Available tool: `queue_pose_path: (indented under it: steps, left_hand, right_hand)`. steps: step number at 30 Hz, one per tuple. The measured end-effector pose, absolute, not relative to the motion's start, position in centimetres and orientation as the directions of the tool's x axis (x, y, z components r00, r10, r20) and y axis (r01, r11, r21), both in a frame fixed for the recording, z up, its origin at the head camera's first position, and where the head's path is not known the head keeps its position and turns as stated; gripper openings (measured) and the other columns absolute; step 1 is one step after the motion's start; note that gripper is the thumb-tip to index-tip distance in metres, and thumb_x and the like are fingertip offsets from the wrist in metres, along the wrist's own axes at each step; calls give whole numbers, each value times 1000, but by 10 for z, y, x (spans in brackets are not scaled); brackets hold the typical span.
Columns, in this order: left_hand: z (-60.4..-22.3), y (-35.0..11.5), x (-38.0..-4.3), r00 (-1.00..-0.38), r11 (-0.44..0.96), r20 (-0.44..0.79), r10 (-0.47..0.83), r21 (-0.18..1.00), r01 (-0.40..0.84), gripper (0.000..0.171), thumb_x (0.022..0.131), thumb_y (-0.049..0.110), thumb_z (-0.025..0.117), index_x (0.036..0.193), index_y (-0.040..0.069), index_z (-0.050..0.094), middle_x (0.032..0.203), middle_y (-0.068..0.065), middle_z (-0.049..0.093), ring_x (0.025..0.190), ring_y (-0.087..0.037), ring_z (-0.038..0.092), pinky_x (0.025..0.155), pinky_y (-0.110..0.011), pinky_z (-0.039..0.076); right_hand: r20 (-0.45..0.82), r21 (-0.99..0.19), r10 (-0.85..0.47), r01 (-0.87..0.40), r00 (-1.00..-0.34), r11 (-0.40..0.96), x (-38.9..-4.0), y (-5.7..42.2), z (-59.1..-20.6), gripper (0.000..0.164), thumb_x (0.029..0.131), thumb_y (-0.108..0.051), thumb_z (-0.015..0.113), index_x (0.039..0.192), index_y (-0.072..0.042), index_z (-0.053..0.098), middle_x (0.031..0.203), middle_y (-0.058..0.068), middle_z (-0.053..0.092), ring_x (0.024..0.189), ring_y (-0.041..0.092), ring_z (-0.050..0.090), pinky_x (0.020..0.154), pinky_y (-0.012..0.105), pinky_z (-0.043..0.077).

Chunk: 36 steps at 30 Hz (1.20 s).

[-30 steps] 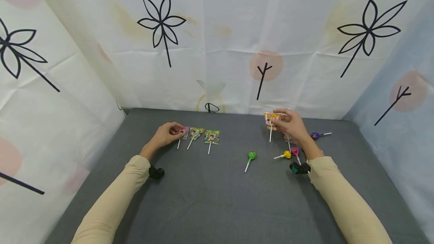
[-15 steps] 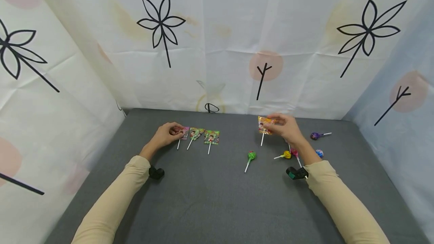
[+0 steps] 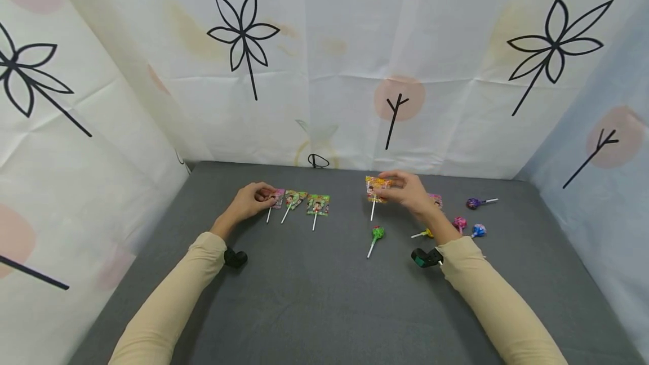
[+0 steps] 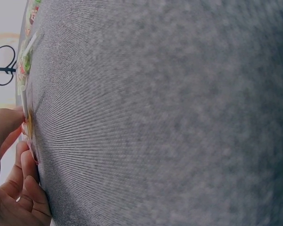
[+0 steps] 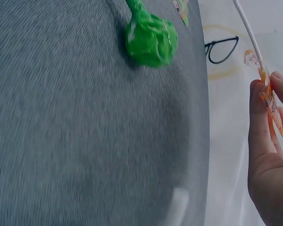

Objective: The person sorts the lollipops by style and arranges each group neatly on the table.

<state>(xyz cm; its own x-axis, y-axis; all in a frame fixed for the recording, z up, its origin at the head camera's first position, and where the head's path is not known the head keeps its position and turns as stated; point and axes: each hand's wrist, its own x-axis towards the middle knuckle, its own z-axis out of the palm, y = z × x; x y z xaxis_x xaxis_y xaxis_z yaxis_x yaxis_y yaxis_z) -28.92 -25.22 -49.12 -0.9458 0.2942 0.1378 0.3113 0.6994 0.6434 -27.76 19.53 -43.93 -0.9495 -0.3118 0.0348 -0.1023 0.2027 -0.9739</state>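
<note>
Between my right hand's point(image 3: 409, 191) thumb and fingers, an orange-wrapped flat lollipop point(image 3: 374, 189) is pinched, its white stick pointing down. The right wrist view shows this orange lollipop point(image 5: 269, 96) edge-on in the fingertips, raised off the grey cloth. At the left, my left hand point(image 3: 249, 200) pinches the edge of a pink-wrapped flat lollipop point(image 3: 276, 198) lying on the table. Thumb and fingers of the left hand point(image 4: 19, 174) close round its wrapper in the left wrist view. Beside it lie two green-wrapped flat lollipops, one tilted point(image 3: 294, 199) and one straight point(image 3: 318, 205).
A round green lollipop point(image 3: 377, 234) lies mid-table. On the right are round purple point(image 3: 473, 203), pink point(image 3: 459, 223), blue point(image 3: 479, 230) and yellow point(image 3: 429, 233) lollipops, plus another pink flat one point(image 3: 436, 200) partly behind the right arm. A patterned white curtain point(image 3: 345, 44) borders the grey table point(image 3: 314, 297).
My right hand has carried the orange-wrapped lollipop leftward, away from the lollipops on the right, uncovering the blue one. The left hand has stayed on the pink-wrapped lollipop.
</note>
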Motion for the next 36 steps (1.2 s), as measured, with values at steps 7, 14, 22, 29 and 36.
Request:
queue_pose_path:
  steps: [7,14,22,29,36]
  left_hand:
    - [-489,-251,-288,-950,711,140,280,635,303,29,95,15,74,121,2,70,106,-13,66,93,-30,63,83,-50,49]
    - [-487,-251,-288,-950,711,137,279,636,300,29,95,15,75,120,1,71,105,-13,66,93,-30,63,83,-50,49]
    - [-489,-251,-290,-950,707,132,282,641,299,28,95,14,75,119,1,71,106,-14,66,93,-30,63,84,-49,50]
    - [-487,-251,-290,-950,702,133,281,647,298,28,95,14,75,119,1,71,106,-14,66,93,-30,63,84,-49,50]
    - [-486,-250,-289,-951,701,128,283,649,296,28,95,14,75,119,1,71,106,-14,67,93,-30,63,84,-49,50]
  right_hand:
    - [7,-987,-340,-61,-940,146,-282,173,-444,44,92,-2,76,133,6,59,98,23,70,79,28,69,86,61,49]
    - [-10,-981,-371,-63,-929,186,-285,152,-451,43,92,-2,76,131,9,60,95,21,71,80,23,69,81,46,55]
    - [-47,-973,-401,-49,-915,226,-289,132,-461,44,90,-1,77,130,10,61,99,22,70,83,25,70,78,40,56]
    - [-78,-964,-386,-30,-919,266,-288,123,-466,41,89,2,77,126,12,63,90,21,67,78,28,68,78,43,56]
    - [-37,-946,-407,-100,-913,310,-285,116,-464,38,89,1,78,122,14,64,102,26,70,83,30,69,77,49,54]
